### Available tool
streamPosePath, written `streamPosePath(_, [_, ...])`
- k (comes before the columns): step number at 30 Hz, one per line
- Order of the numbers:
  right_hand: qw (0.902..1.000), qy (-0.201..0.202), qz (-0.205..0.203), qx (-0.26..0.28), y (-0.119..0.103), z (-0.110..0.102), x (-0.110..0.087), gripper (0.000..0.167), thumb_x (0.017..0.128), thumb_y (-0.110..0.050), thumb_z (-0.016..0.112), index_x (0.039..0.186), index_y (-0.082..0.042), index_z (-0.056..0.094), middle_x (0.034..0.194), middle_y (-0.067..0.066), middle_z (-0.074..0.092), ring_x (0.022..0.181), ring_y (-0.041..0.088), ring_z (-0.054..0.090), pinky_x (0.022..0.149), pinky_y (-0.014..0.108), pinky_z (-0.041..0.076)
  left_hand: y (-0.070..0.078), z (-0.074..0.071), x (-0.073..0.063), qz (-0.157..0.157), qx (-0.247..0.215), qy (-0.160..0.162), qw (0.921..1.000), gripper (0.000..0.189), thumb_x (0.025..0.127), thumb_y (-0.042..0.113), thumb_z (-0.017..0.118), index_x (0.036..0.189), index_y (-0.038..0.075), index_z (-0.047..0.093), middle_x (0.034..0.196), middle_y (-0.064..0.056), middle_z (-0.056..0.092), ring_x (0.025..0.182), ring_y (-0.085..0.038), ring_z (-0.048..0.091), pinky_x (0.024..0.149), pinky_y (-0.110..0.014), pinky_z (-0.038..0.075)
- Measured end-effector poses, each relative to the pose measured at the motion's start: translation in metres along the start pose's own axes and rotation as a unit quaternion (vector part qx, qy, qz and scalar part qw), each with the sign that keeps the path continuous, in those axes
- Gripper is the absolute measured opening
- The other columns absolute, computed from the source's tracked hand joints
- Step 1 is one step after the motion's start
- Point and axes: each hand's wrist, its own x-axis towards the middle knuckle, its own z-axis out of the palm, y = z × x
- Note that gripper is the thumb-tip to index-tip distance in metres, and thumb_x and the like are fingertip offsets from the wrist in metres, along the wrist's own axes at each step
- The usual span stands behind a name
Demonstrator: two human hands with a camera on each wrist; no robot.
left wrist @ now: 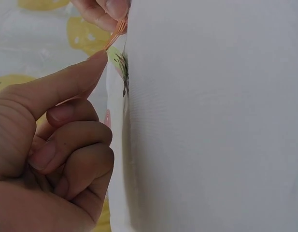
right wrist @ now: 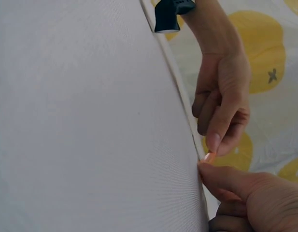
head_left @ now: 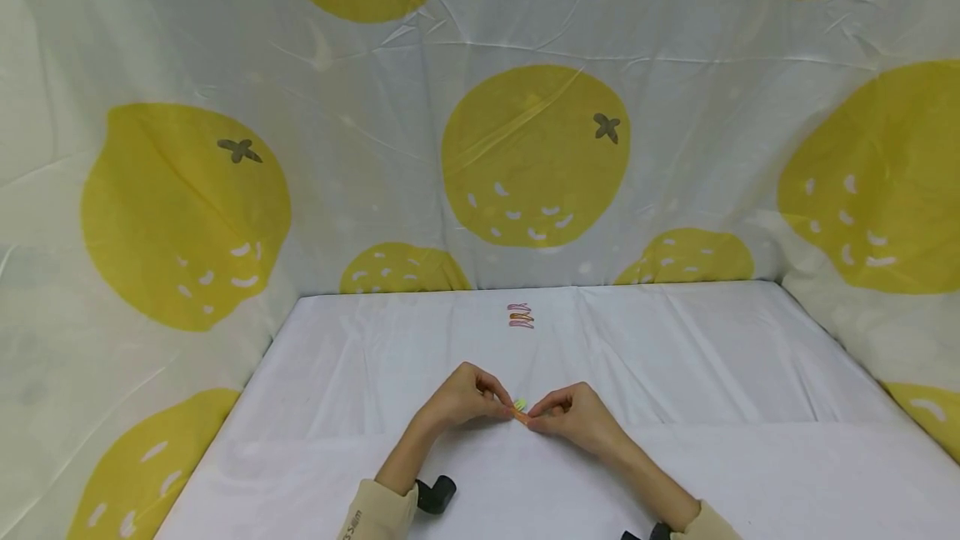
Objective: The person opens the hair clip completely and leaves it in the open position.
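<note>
Both hands meet over the middle of the table, with a small bundle of thin orange strands [head_left: 521, 416] stretched between them. My left hand [head_left: 468, 397] pinches one end between thumb and index finger, its other fingers curled in. At the other end, the right hand [head_left: 581, 422] pinches the strands [right wrist: 209, 157] with thumb and index finger. Just behind the fingertips lies a small yellow-green bundle [head_left: 521, 403], seen in the left wrist view as a dark green clump [left wrist: 123, 72]. What exactly the strands are is too small to tell.
Farther back on the white-covered table [head_left: 660, 357] lie wavy pink pieces [head_left: 521, 324] and an orange piece [head_left: 521, 317] in a short column. A cloth [head_left: 675, 148] printed with yellow fruit hangs behind and at the sides. Black devices [head_left: 437, 494] sit at the wrists.
</note>
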Motion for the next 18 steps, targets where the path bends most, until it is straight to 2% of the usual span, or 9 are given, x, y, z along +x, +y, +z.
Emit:
streamPosePath(5, [1.0000,0.006,0.003,-0.006,0.0009,-0.0008,-0.0006,0.011,0.083,-0.019,0.087,0.085,-0.010,0.083,0.052,-0.007,0.045,0.048,0.003,0.031,0.047,0.018,0.027,0.0016,0.0011,0.0003,-0.002,-0.002,-0.002,1.0000,0.009,0.082,0.008,0.086,0.085,0.001,0.081,0.058,0.005,0.055,0.054,-0.005,0.041,0.051,-0.019,0.032])
streamPosePath(12, [0.9997,0.018,0.017,0.003,-0.0008,0.0001,-0.0001,0.016,0.086,-0.023,0.084,0.084,-0.008,0.080,0.061,-0.001,0.065,0.054,0.001,0.043,0.052,0.018,0.035,0.0033,0.0031,0.0012,-0.002,-0.015,0.000,0.9999,0.010,0.084,0.010,0.084,0.087,0.001,0.081,0.063,0.005,0.061,0.060,-0.006,0.047,0.056,-0.019,0.037])
streamPosePath(16, [0.9994,0.017,0.021,0.019,-0.0019,0.0002,0.0000,0.018,0.087,-0.022,0.083,0.087,-0.004,0.080,0.066,0.001,0.070,0.057,0.001,0.047,0.055,0.018,0.038,0.0034,0.0046,0.0020,0.000,-0.013,0.012,0.9998,0.009,0.085,0.010,0.082,0.086,0.001,0.080,0.069,0.002,0.068,0.062,-0.006,0.050,0.057,-0.019,0.039])
streamPosePath(18, [0.9993,0.019,0.023,0.021,-0.0021,0.0001,-0.0004,0.019,0.087,-0.022,0.083,0.088,-0.004,0.079,0.065,-0.001,0.067,0.058,0.001,0.047,0.055,0.018,0.038,0.0033,0.0053,0.0022,-0.006,-0.011,0.023,0.9996,0.009,0.086,0.012,0.081,0.086,0.003,0.081,0.073,0.002,0.069,0.063,-0.006,0.049,0.057,-0.020,0.038])
